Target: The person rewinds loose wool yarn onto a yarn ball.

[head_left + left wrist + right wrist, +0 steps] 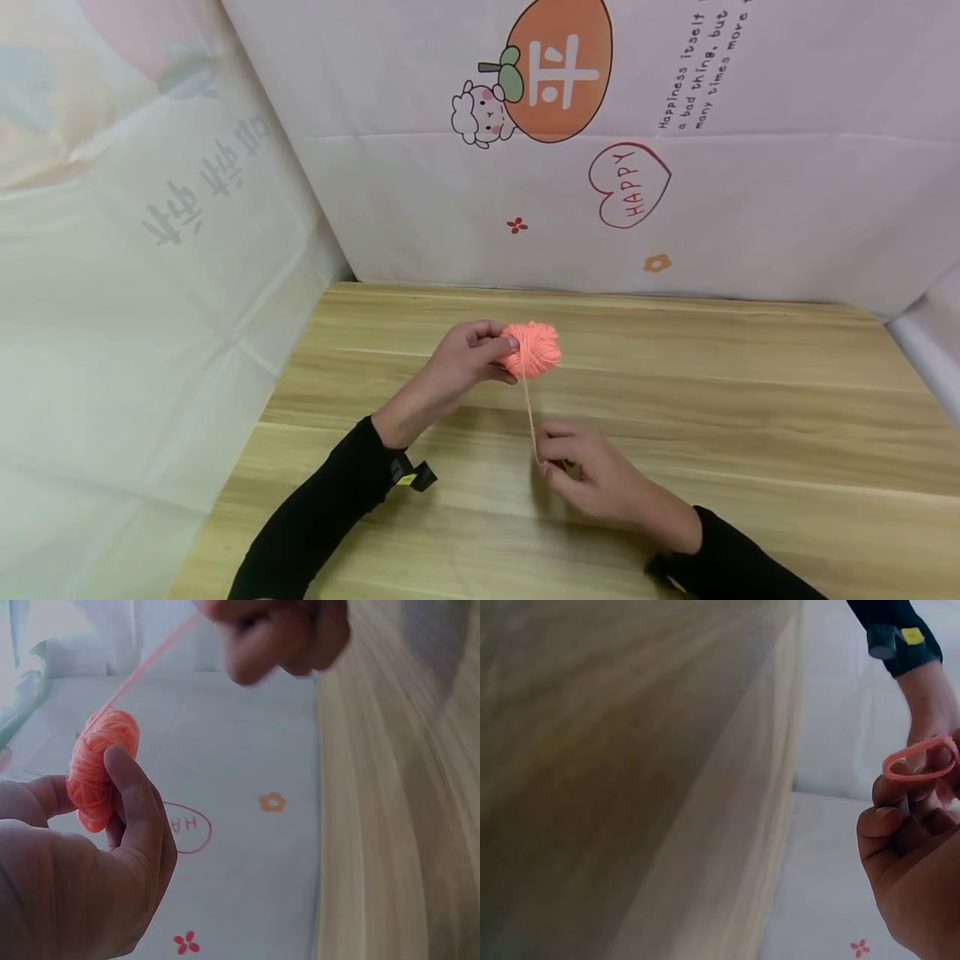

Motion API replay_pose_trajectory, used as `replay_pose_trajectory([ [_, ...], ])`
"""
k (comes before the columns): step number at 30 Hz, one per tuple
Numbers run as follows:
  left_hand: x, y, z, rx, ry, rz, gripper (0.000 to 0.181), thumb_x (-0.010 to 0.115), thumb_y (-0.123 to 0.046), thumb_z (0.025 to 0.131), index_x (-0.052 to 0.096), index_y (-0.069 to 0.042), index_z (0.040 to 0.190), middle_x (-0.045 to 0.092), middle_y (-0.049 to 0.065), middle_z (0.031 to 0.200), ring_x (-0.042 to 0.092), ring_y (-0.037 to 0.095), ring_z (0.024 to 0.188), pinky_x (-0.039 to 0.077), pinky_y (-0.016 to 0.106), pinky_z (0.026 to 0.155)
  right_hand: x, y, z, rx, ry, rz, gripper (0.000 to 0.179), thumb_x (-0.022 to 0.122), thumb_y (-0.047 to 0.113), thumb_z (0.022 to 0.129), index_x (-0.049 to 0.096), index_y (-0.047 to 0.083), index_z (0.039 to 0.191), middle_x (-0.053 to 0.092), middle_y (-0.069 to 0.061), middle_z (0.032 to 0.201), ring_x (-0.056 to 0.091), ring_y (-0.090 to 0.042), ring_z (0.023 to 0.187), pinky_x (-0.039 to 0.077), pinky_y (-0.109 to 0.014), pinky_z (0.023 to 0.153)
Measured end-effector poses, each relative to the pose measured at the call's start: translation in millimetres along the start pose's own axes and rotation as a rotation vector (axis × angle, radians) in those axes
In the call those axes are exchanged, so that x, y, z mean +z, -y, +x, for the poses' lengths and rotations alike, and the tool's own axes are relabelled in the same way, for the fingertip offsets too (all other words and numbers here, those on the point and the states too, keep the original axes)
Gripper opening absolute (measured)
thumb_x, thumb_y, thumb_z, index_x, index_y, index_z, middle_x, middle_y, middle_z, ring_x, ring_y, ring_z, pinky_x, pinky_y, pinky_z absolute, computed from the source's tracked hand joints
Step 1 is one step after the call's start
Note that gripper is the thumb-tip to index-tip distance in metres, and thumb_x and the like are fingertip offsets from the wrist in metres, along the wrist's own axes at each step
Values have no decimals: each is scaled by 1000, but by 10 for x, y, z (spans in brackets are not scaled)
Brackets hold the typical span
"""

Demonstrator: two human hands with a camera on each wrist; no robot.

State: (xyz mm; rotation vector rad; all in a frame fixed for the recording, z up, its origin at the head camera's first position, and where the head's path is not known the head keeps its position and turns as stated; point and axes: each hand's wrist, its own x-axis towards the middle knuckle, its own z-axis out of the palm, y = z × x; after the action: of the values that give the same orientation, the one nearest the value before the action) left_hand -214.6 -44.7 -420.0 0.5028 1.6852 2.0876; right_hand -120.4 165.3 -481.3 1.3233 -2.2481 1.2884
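Note:
A small ball of coral-pink yarn (537,350) is held above the table by my left hand (470,358), thumb on one side and fingers on the other. In the left wrist view the yarn ball (97,769) shows its wound strands between thumb and fingers. One strand (529,408) runs taut from the ball down to my right hand (592,471), which pinches it with curled fingers. Seen from the right wrist, a short loop of yarn (911,778) stands out from the fingers of the right hand (922,862).
Below the hands lies a wood-grain table (750,400). A white printed cloth (412,208) hangs behind its far edge, and another pale cloth (150,317) hangs along the left side. A black wrist camera (412,473) sits on the left sleeve.

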Motion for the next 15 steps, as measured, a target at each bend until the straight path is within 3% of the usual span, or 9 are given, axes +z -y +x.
replay_pose_trajectory([
  [9,137,-145,-135,17,142,-63,25,59,-12,95,56,7,111,62,13,97,62,20,79,56,32,71,-117,-289,30,126,-13,26,36,54,-11,77,47,22,66,41,10,69,36,-4,58,33,-16,50],
  [12,175,-154,-189,23,207,-33,25,59,-12,95,57,7,112,62,11,97,61,19,81,54,30,71,-208,-376,79,231,9,44,24,55,-2,90,60,21,85,48,9,72,44,-5,63,41,-21,54],
  [15,208,-143,-239,22,254,6,25,59,-12,95,58,6,112,62,10,95,59,18,78,53,29,68,-336,-432,144,344,24,104,16,53,9,99,62,21,101,56,5,78,52,-10,67,48,-26,57],
])
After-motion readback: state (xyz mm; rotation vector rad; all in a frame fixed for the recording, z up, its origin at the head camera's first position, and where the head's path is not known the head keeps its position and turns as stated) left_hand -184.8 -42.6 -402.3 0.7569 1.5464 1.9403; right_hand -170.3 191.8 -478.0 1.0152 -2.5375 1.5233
